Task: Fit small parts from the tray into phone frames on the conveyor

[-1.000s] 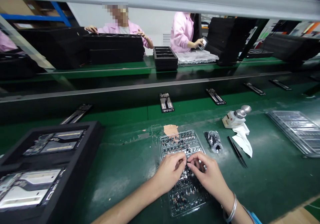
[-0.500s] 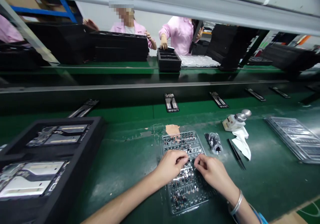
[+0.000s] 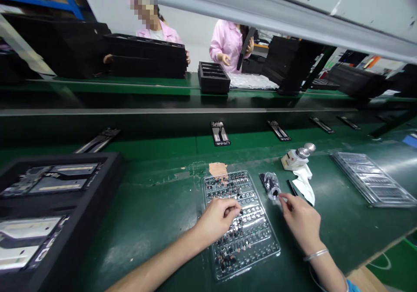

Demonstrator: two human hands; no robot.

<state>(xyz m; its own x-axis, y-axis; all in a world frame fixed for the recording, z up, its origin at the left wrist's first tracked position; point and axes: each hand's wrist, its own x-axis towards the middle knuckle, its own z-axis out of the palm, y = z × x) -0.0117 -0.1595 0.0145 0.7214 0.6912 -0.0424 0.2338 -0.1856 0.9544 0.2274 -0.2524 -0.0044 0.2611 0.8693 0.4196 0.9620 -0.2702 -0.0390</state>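
A clear plastic tray (image 3: 257, 244) of several small dark parts lies on the green bench in front of me. My left hand (image 3: 215, 219) rests on its middle, fingers curled and pinched together over the parts; what they hold is too small to make out. My right hand (image 3: 301, 220) is off the tray's right side, fingertips pinched at the edge of a small clear bag (image 3: 271, 183) of dark parts. Black tweezers (image 3: 291, 187) lie just beyond that hand, partly hidden by it.
A black foam tray (image 3: 107, 183) with metal frames stands at the left. A white dispenser bottle (image 3: 295, 157) with a white cloth (image 3: 304, 183) sits right of the bag. A stack of clear trays (image 3: 371, 179) lies far right. Phone frames (image 3: 220, 133) ride the belt; people in pink coats work behind.
My right hand left the tray and moved right to the small bag. My left hand stayed on the tray. The view shifted slightly.
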